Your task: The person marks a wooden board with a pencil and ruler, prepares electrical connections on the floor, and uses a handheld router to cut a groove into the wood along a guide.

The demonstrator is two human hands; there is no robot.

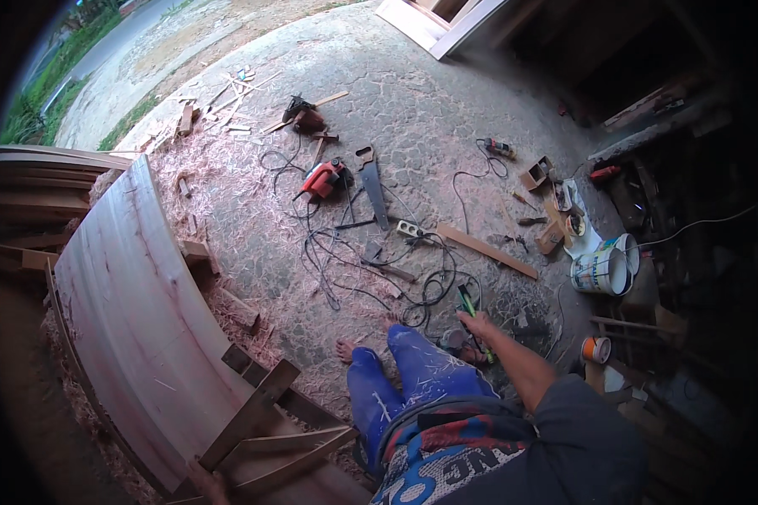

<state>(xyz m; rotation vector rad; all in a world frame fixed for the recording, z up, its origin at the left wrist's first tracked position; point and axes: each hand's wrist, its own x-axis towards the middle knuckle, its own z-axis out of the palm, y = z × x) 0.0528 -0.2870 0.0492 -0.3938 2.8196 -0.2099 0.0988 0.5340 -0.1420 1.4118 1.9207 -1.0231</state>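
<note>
My right hand (477,325) is closed around a slim green-and-black hand tool (467,301), held beside my right leg; its exact kind is unclear. At the lower left, my left hand (208,481) grips the lower end of a dark wooden frame (255,414), though its fingers are dim and partly hidden. This frame of joined boards lies over a wide, smooth wooden panel (135,252) at my left. Pale shavings cling to my blue trousers.
Shavings cover the floor (413,109). Ahead lie a red power planer (321,180), a handsaw (372,187), a power strip (408,229), tangled cords (436,290) and a wooden strip (487,250). White buckets (600,271) and an angle grinder (499,148) are at the right.
</note>
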